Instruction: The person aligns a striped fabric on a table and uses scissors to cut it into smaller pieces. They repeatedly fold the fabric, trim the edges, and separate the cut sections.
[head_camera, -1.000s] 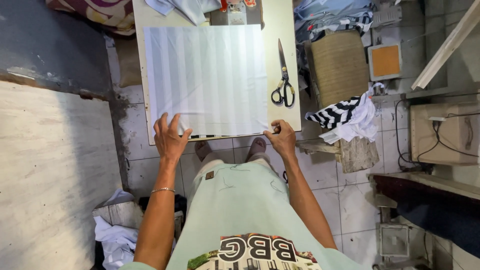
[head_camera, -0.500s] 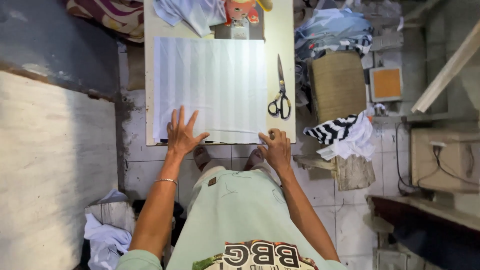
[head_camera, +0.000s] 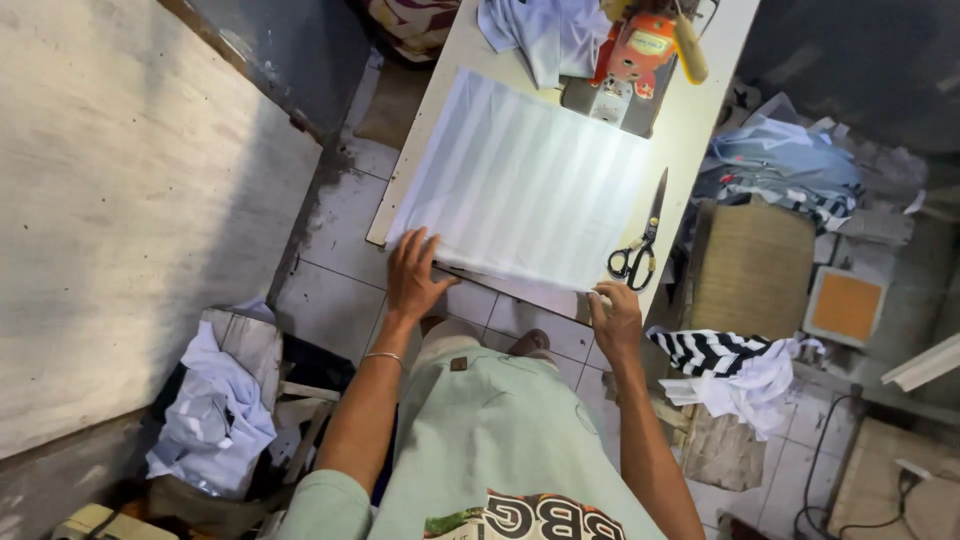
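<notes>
Cream table (head_camera: 700, 110): left hand (head_camera: 415, 275) flat, released, on white cloth (head_camera: 525, 185); right hand (head_camera: 615, 318) pinching cloth corner.

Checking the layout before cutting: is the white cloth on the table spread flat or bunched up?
Spread flat. The white cloth lies smooth across the table, with the left hand and right hand at its near edge.

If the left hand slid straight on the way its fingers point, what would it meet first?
The left hand lies flat on the near edge of the white striped cloth, fingers aimed up the table. It would cross only cloth first; beyond that, probably the orange cutting machine, though the exact line is unclear.
</notes>
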